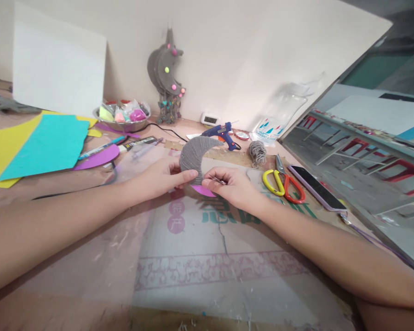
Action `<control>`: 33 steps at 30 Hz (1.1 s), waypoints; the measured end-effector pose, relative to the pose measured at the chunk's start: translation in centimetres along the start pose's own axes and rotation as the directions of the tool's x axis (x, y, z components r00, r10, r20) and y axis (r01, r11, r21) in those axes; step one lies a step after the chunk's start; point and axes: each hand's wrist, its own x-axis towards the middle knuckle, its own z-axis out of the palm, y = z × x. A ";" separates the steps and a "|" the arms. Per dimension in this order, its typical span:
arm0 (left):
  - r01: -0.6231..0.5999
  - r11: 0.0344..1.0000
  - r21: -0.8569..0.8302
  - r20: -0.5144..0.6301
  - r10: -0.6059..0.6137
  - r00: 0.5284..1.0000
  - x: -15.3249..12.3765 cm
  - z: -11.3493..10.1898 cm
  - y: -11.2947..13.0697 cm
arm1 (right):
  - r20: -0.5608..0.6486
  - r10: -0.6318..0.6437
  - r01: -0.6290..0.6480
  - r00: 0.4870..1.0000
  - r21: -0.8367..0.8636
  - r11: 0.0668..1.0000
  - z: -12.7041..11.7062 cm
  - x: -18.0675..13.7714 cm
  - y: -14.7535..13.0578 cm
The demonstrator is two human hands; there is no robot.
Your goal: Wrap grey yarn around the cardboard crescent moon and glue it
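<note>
A crescent moon cutout (192,158), mostly wrapped in grey yarn, is held upright above the table. Its lower end shows bare purple (204,190). My left hand (170,174) grips the crescent's left side, thumb across the front. At the lower right, my right hand (227,181) has its fingers pinched together by the wrapped edge; I cannot clearly see the yarn in them. A ball of grey yarn (257,153) lies beyond my right hand. A loose grey strand hangs down below the hands over the printed sheet (179,257).
Scissors (284,184) and a phone (317,187) lie on the right. A blue glue gun (222,133), a plastic jar (279,112) and a bowl of clay packs (124,120) stand behind. Coloured sheets (48,145) lie left; a finished moon ornament (167,73) hangs at the wall.
</note>
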 end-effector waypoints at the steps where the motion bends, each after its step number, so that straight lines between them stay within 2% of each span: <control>1: -0.010 1.000 0.029 0.004 0.010 1.000 0.0 0.0 0.1 | -0.004 -0.013 0.013 1.000 -0.002 1.000 0.1 0.0 0.1; 5: -0.058 0.992 0.110 0.008 0.057 0.998 -0.1 0.0 0.6 | 0.016 -0.058 0.059 0.998 -0.017 0.998 0.3 -0.1 0.1; 9: -0.022 0.999 0.034 0.009 0.021 1.000 -0.1 0.0 0.7 | -0.013 -0.098 0.097 0.995 -0.089 0.991 -0.4 0.0 -0.1; 14: 0.027 0.998 -0.065 0.005 -0.027 1.000 -0.3 -0.1 0.8 | -0.105 -0.294 0.266 0.950 -0.221 0.938 -2.8 0.3 0.0; 17: 0.055 0.995 -0.080 0.012 -0.054 0.998 -0.4 -0.1 0.7 | -0.129 -0.377 0.325 0.917 -0.306 0.895 -3.6 0.1 0.5; 19: 0.071 0.994 -0.080 0.020 -0.069 0.997 -0.3 -0.1 0.5 | -0.116 -0.428 0.355 0.896 -0.392 0.849 -3.5 -0.3 1.0; 24: 0.079 0.992 -0.101 0.044 -0.075 0.996 -0.1 -0.1 0.1 | 0.026 -0.490 0.423 0.871 -0.545 0.724 -2.8 -1.3 2.0; 29: 0.043 0.999 0.007 0.031 -0.043 0.999 0.0 -0.2 -0.1 | 0.019 -0.524 0.429 0.851 -0.601 0.675 -2.6 -1.6 2.1; 33: 0.071 0.997 0.024 0.033 -0.072 0.997 -0.1 -0.1 0.1 | 0.041 -0.511 0.418 0.858 -0.634 0.650 -2.3 -1.8 1.9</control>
